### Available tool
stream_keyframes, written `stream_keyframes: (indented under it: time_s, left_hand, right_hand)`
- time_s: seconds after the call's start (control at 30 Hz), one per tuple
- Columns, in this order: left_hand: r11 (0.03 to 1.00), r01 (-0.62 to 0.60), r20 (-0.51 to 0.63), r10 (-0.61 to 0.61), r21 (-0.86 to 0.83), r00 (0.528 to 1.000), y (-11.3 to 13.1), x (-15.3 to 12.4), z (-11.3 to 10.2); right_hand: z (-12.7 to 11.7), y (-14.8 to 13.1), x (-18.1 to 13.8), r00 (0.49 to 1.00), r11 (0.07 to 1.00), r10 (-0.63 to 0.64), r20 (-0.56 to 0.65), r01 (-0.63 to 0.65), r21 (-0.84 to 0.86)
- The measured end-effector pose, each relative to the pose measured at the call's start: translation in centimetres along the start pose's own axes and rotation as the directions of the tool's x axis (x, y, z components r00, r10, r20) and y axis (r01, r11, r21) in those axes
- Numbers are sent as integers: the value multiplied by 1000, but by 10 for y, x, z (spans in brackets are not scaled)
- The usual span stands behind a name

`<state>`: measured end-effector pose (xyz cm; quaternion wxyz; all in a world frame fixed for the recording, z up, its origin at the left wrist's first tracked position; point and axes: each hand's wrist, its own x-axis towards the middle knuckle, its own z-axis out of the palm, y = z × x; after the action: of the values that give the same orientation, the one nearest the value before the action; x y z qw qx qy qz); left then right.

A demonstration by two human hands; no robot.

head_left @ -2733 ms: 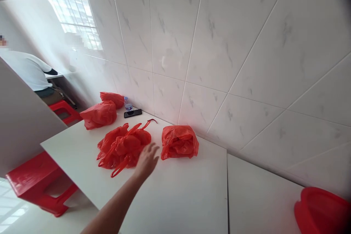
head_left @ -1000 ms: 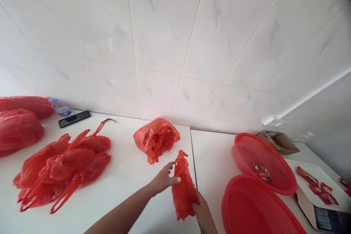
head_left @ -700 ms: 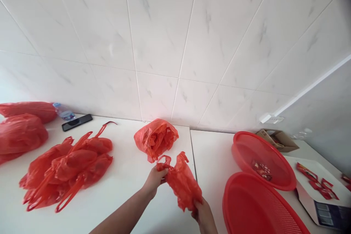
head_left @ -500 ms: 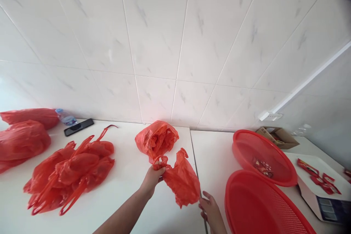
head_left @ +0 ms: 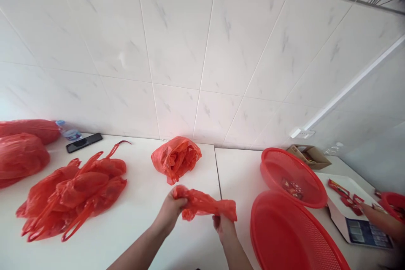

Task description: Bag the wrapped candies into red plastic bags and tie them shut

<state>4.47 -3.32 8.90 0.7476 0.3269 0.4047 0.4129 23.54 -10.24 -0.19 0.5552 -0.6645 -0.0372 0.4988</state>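
Note:
A red plastic bag [head_left: 202, 203] is stretched sideways between my two hands, above the white table. My left hand [head_left: 171, 211] is closed on its left end, fingers wrapped round the bunched film. At the other end my right hand [head_left: 224, 224] grips it, with part of the fingers hidden behind the plastic. Just beyond my left hand a crumpled bundle of red plastic bags [head_left: 175, 158] lies near the wall. Left of my hands rests a pile of filled, tied red bags [head_left: 79, 194].
Two red plastic baskets [head_left: 292, 177] stand on the right, the farther one holding small packets. Past them are a scale [head_left: 351, 219] with red packets, a cardboard box [head_left: 308, 156] and another person's hand [head_left: 375, 219]. A phone [head_left: 84, 142] and bottle [head_left: 68, 131] lie back left.
My right hand has taken hold of the bag's other end, and the bag is now pulled out lengthwise. Another person's arm has come into view at the scale.

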Motion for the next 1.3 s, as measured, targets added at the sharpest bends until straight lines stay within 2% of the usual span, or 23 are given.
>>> stream_keyframes:
  time_s: [0.1, 0.23, 0.3, 0.37, 0.4, 0.47, 0.5, 0.53, 0.57, 0.63, 0.7, 0.73, 0.8, 0.87, 0.9, 0.97, 1.03, 1.1, 1.13, 1.17, 1.2, 1.23, 1.3]
  left_hand:
    - [987, -28, -165, 1, -160, 986, 9, 12, -25]
    - [986, -29, -253, -15, -167, 967, 9, 18, -45]
    - [988, -3, -269, -40, -155, 962, 6, 17, -45]
    - [990, 32, -258, -67, -137, 964, 3, 15, -40]
    - [991, 51, -244, -81, -127, 966, 2, 14, -37]
    - [991, 85, -207, -106, -106, 973, 1, 13, -30]
    - [990, 100, -186, -117, -98, 976, 1, 13, -26]
    - [989, 118, -160, -131, -86, 978, 0, 13, -22]
    - [989, 133, -131, -141, -69, 981, 0, 13, -19]
    - [992, 129, -92, -128, 7, 987, -1, 16, -16]
    - [977, 66, -101, -46, 202, 994, -1, 18, -18]
    - [939, 19, -110, 20, 344, 994, 1, 20, -21]
    - [766, -63, -68, 139, 639, 988, 4, 20, -29]
    - [548, -119, 38, 157, 828, 987, 7, 18, -37]
    - [468, -136, 81, 137, 873, 987, 7, 17, -41]
    - [405, -113, 80, 96, 907, 992, 6, 16, -47]
    - [432, -43, 8, 83, 901, 996, 1, 19, -51]
    - [476, 12, -59, 84, 879, 995, -5, 26, -55]
    - [494, 26, -78, 86, 869, 993, -8, 29, -56]
    - [509, 36, -92, 86, 860, 992, -11, 32, -58]
    - [526, 46, -106, 84, 849, 991, -14, 35, -59]
    - [544, 59, -121, 77, 837, 990, -17, 37, -60]
    - [585, 92, -150, 51, 806, 987, -23, 40, -59]
  right_hand:
    - [-35, 3, 13, 999, 998, -9, -45, 12, 63]
    - [-63, 5, 13, 999, 995, 46, 17, -47, 85]
    - [-65, 3, 5, 998, 998, 32, 51, -29, -55]
    - [-61, -2, -9, 989, 946, -146, -1, 139, -294]
    - [-57, -5, -16, 952, 867, -303, -28, 264, -422]
    - [-48, -10, -29, 797, 624, -603, 22, 490, -609]
    - [-43, -12, -33, 727, 508, -679, 101, 565, -650]
    - [-37, -13, -35, 689, 427, -701, 185, 612, -665]
    - [-33, -14, -35, 688, 395, -681, 249, 632, -667]
    - [-25, -15, -28, 773, 454, -554, 310, 593, -665]
    - [-22, -17, -16, 889, 645, -358, 287, 457, -613]
    - [-22, -19, -10, 925, 766, -253, 284, 371, -525]
    - [-23, -25, -2, 941, 954, -85, 327, 172, -246]
    - [-25, -34, 0, 921, 1000, 0, 388, -7, 16]
    - [-25, -39, 0, 911, 994, 19, 412, -60, 87]
    - [-27, -51, 1, 892, 990, 17, 452, -80, 119]
    - [-29, -61, 3, 885, 999, -19, 466, -2, 44]
    - [-31, -70, 4, 929, 977, -109, 355, 165, -133]
    - [-32, -73, 3, 941, 929, -210, 264, 276, -246]
    - [-31, -74, 0, 926, 855, -335, 173, 376, -358]
    - [-28, -74, -4, 887, 770, -448, 111, 445, -457]
    - [-24, -72, -10, 848, 694, -520, 103, 490, -527]
    - [-10, -62, -20, 818, 590, -521, 245, 552, -589]
